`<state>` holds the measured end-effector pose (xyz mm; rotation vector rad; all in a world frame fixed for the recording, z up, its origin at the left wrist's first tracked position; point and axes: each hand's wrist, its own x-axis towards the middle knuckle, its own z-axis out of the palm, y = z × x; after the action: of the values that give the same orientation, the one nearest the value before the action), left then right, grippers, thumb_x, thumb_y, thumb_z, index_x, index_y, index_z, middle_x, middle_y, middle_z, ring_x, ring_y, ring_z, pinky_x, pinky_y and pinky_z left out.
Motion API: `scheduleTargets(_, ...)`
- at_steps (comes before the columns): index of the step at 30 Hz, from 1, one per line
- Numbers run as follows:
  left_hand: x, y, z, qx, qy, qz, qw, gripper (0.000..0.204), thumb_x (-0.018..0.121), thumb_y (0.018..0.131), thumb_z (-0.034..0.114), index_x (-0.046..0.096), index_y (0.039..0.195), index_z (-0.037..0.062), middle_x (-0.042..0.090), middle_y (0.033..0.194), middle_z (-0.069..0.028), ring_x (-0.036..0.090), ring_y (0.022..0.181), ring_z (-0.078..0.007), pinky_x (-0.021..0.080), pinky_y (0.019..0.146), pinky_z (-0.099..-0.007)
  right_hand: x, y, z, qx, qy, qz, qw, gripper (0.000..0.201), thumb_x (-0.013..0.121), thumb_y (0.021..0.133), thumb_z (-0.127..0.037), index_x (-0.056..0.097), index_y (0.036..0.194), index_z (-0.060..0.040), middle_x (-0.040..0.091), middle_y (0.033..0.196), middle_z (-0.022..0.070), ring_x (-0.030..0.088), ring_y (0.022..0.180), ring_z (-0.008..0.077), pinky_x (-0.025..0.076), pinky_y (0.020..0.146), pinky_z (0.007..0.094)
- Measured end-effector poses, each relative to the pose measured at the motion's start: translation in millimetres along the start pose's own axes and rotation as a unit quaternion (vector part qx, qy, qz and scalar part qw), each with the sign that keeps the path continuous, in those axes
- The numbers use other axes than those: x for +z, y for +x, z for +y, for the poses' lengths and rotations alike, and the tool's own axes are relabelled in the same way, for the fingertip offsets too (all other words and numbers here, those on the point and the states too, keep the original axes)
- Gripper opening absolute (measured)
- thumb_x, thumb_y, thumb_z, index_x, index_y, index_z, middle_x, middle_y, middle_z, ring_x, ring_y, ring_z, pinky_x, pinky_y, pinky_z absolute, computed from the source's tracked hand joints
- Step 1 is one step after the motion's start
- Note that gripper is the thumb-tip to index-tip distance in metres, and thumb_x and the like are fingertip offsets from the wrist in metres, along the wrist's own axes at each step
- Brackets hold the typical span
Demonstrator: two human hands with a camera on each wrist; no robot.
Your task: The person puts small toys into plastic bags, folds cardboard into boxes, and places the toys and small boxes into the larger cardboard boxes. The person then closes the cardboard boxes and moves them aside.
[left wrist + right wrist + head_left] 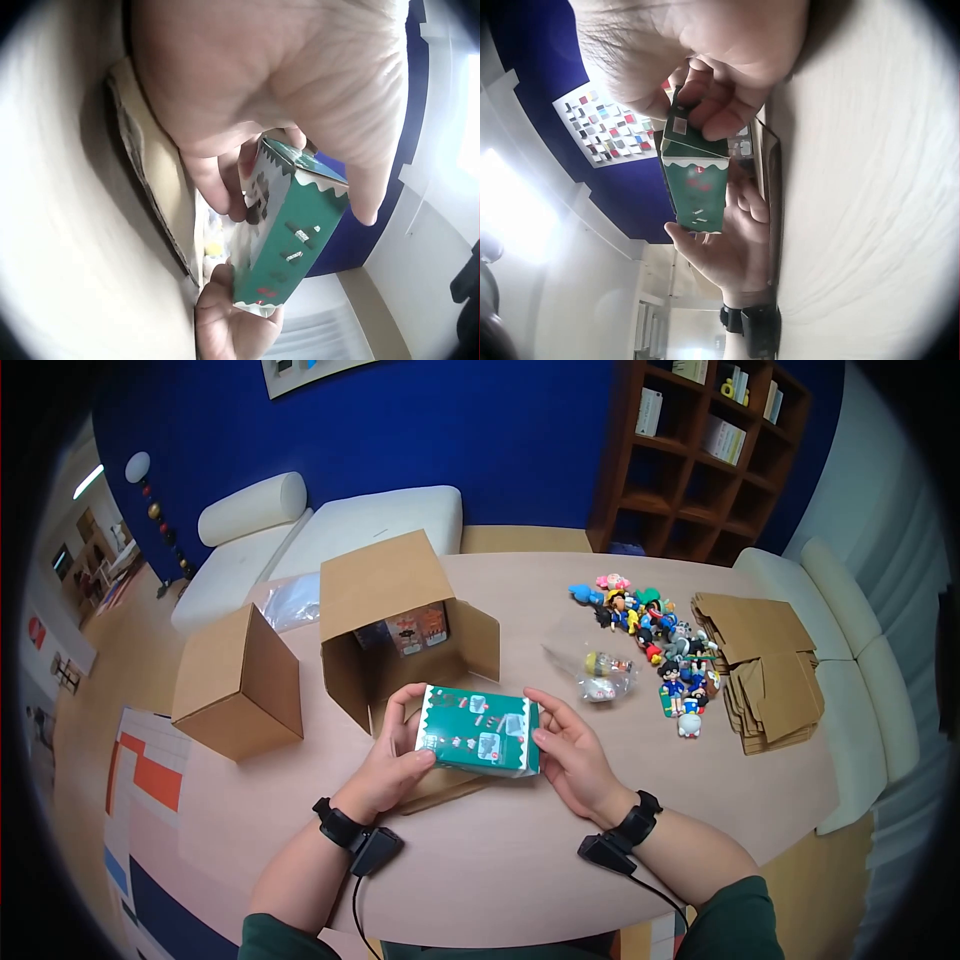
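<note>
Both hands hold a small green printed box [478, 730] with white scalloped borders, just in front of an open cardboard carton [385, 585]. My left hand [392, 755] grips its left end, thumb on the near corner and fingers behind. At the right end, my right hand [572, 750] pinches the box between thumb and fingers. In the right wrist view, the end flap of the green box [696, 187] shows by the right fingers [724, 112]. Inside the carton stand orange and dark printed boxes [418, 630]. One carton flap lies under the hands.
A closed cardboard box [240, 685] stands at the left, with a clear plastic bag [292, 603] behind it. Several small toy figures [655, 625] lie in a pile at the right. Nearer are bagged figures [603, 675]. Flattened cardboard [765, 675] is stacked at the far right.
</note>
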<state>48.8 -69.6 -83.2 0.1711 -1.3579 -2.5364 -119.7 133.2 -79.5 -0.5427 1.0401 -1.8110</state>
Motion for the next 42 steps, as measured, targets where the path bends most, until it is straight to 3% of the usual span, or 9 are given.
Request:
scheduleTargets(8,6,-5,5,0.017,0.217,-0.001,0.976,0.09,0.075,0.084,-0.001,0.021,0.153,0.0175,0.039,0.144,-0.0069,0.043,0.134,-0.0189,0.039,0.111,-0.0387,4,3,7,-0.085,-0.084,-0.023,0.993,0.064,0.059,0.099,-0.004,0.028,0.155,-0.007,0.047,0.145,0.0123,0.056,0.125,0.0204,0.054,0.097,0.0356)
scheduleTargets(11,14,-9,7,0.03,0.209,-0.014,0.977,0.073,0.071,0.092,0.004,0.027,0.149,0.0152,0.042,0.141,-0.0061,0.043,0.133,-0.0176,0.04,0.11,-0.0375,-4,8,-1,-0.039,0.101,-0.002,0.994,0.058,0.056,0.101,-0.007,0.031,0.153,-0.007,0.053,0.139,0.0113,0.06,0.119,0.0206,0.056,0.095,0.0368)
scheduleTargets(18,43,-28,36,-0.068,0.274,0.041,0.958,0.052,0.072,0.09,0.007,0.041,0.131,0.0134,0.051,0.122,-0.0017,0.051,0.111,-0.011,0.047,0.093,-0.0291,-7,5,4,-0.024,0.077,0.003,0.997,0.044,0.056,0.103,-0.016,0.044,0.144,-0.0055,0.061,0.129,0.008,0.063,0.115,0.0202,0.055,0.095,0.041)
scheduleTargets(21,25,-65,42,0.103,0.331,0.114,0.931,0.056,0.075,0.087,0.016,0.04,0.131,0.012,0.052,0.122,-0.0055,0.054,0.113,-0.0153,0.049,0.097,-0.0357,-14,1,1,-0.015,0.06,-0.131,0.99,0.051,0.053,0.106,-0.032,0.041,0.147,-0.0048,0.063,0.12,0.0113,0.065,0.102,0.0186,0.053,0.088,0.0333)
scheduleTargets(23,31,-86,46,0.195,0.139,0.21,0.948,0.056,0.073,0.09,0.021,0.04,0.134,0.0104,0.054,0.126,-0.0081,0.057,0.113,-0.0195,0.05,0.1,-0.0395,-16,4,0,0.003,-0.003,-0.151,0.989,0.052,0.057,0.103,-0.028,0.042,0.146,-0.0038,0.063,0.119,0.0117,0.066,0.099,0.0182,0.052,0.089,0.032)
scheduleTargets(27,9,-116,39,0.239,0.16,0.317,0.904,0.047,0.068,0.095,0.021,0.041,0.132,0.0095,0.056,0.128,-0.0096,0.06,0.113,-0.0209,0.051,0.101,-0.0398,-6,4,5,0.006,-0.139,-0.146,0.98,0.051,0.063,0.098,-0.022,0.047,0.143,-0.0037,0.062,0.123,0.0138,0.065,0.105,0.0215,0.05,0.094,0.0342)
scheduleTargets(31,0,-122,32,0.146,0.117,0.383,0.905,0.026,0.059,0.103,0.021,0.043,0.12,0.011,0.06,0.123,-0.0077,0.062,0.11,-0.0165,0.052,0.097,-0.0371,9,-5,10,-0.171,-0.47,-0.177,0.848,0.049,0.068,0.092,-0.022,0.056,0.137,-0.0071,0.055,0.14,0.0165,0.048,0.136,0.0306,0.039,0.113,0.0461)
scheduleTargets(33,-11,-119,29,0.102,0.111,0.394,0.907,0.026,0.06,0.103,0.024,0.043,0.119,0.0111,0.06,0.121,-0.0074,0.065,0.104,-0.017,0.056,0.092,-0.0363,10,-9,15,-0.237,-0.672,-0.256,0.653,0.051,0.068,0.092,-0.028,0.056,0.137,-0.0083,0.052,0.146,0.0132,0.042,0.141,0.0318,0.032,0.117,0.0508)
scheduleTargets(42,-33,-79,52,0.054,0.124,0.424,0.895,0.057,0.061,0.103,0.027,0.023,0.141,0.0069,0.053,0.13,-0.0218,0.069,0.102,-0.0305,0.061,0.086,-0.0361,3,-12,14,-0.242,-0.637,-0.274,0.679,0.048,0.065,0.092,-0.032,0.06,0.133,-0.0085,0.052,0.146,0.0118,0.043,0.139,0.0311,0.027,0.12,0.0512)
